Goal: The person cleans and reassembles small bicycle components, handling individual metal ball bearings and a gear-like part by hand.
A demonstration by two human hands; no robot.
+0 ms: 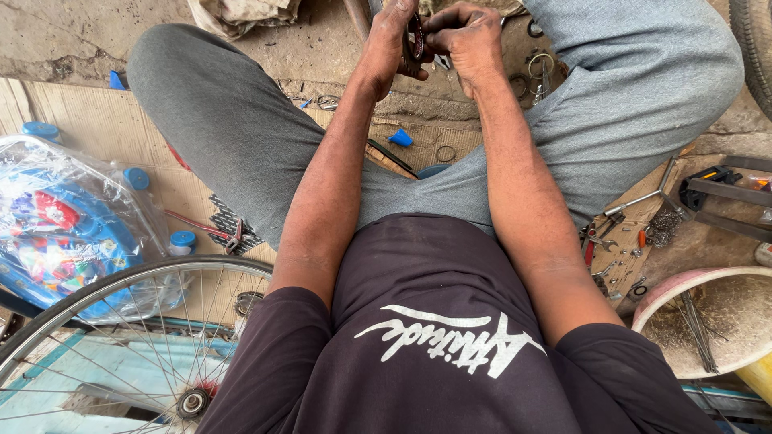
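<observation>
Dusty ground (72, 40) and flat cardboard (104, 128) lay under a person who sat with both knees spread wide in grey pants. Both arms reached out straight ahead. The left hand (390, 40) and the right hand (465, 36) met at the top of the view, above the dirt between the knees. Both hands were curled tight around a small dark ring (416, 38) with a bit of red on it. The left fingers (404, 14) wrapped one side and the right fingers (441, 18) pinched the other side. Part of the ring was hidden by the fingers.

Near the left knee, a bike wheel (121, 337) with thin spokes lay low in the corner. Just beside it sat a blue toy in a clear bag (56, 225). Red pliers (211, 231) lay on the cardboard. By the right knee, small tools (619, 241) were scattered, and a pink bowl (667, 293) sat near them.
</observation>
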